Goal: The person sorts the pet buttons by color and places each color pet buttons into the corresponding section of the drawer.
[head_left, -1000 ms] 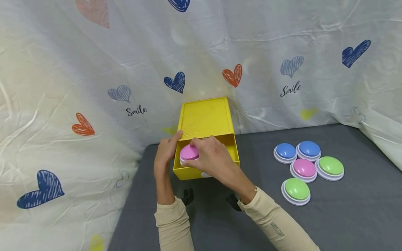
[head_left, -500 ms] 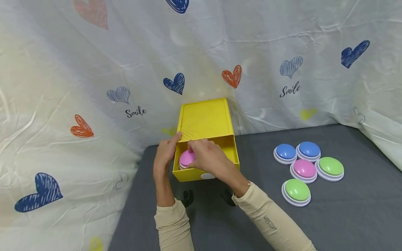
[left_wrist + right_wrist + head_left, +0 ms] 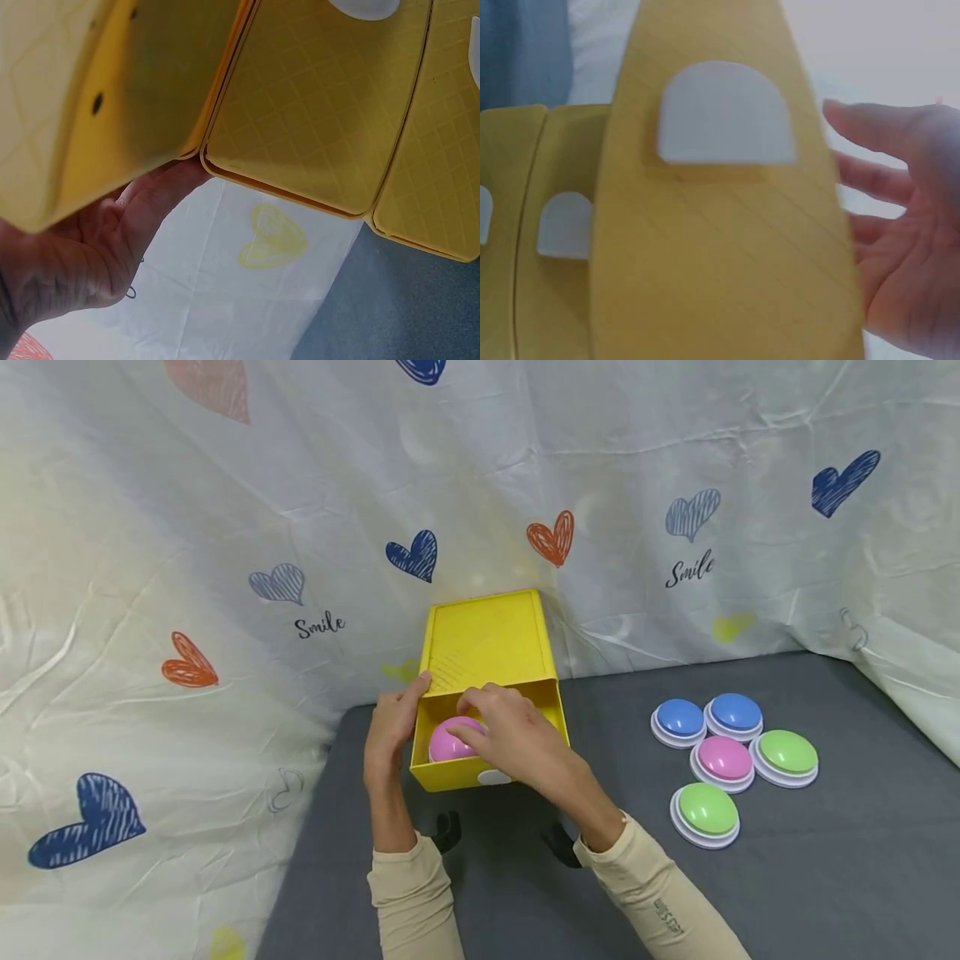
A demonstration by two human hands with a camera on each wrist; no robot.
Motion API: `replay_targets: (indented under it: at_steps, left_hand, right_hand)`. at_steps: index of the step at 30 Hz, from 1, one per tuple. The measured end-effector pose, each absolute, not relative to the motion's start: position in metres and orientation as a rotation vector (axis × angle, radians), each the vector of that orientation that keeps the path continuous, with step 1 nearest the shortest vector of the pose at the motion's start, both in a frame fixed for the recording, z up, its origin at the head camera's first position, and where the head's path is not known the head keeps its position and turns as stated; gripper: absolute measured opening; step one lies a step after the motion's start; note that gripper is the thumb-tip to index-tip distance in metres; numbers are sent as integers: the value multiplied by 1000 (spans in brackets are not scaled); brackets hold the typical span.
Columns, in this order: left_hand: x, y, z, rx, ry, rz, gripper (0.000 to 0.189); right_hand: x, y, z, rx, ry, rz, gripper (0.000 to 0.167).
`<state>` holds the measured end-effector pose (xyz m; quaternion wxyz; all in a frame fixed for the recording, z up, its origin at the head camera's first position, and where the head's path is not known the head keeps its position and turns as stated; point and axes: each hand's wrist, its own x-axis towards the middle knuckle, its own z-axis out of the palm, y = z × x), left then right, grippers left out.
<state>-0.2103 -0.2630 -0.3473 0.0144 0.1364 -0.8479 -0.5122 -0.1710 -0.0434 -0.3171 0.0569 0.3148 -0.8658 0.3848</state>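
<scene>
Where the right hand (image 3: 521, 735) reaches, a pink button (image 3: 446, 743) lies.

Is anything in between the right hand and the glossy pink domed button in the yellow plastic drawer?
Nothing visible blocks the right hand's grip: it reaches over the yellow drawer's front wall, and its thumb overlaps the pink domed button in the head view. The left hand is off to the side.

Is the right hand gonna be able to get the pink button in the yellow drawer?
Yes, it looks like it. The yellow drawer is open at the top, the right hand is already right by the pink button, and nothing seems to block its way.
</scene>
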Motion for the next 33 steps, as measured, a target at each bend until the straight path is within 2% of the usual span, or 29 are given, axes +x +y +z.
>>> replay_targets:
  at_steps: [5,10,19,22,28,33]
  left_hand:
    - [-210,-261,-346,429,-2655,-1580,68]
    - [-210,-263,-344,432,-2669,-1551,73]
    - [-210,-262,-347,403,-2655,-1547,73]
    - [-209,-261,-346,400,-2660,-1532,74]
    - [-210,-259,-346,397,-2666,-1540,72]
    - [-211,-258,-347,402,-2661,-1550,72]
  right_hand:
    - [-161,-12,-317,819,-2382,1223,19]
    - [-158,33,-325,607,-2297,1220,23]
    - [-160,131,-395,298,-2518,1090,29]
    - [-161,159,-411,223,-2637,1028,35]
    - [-172,202,-430,137,-2868,904,44]
    - [-181,219,-447,231,-2973,853,49]
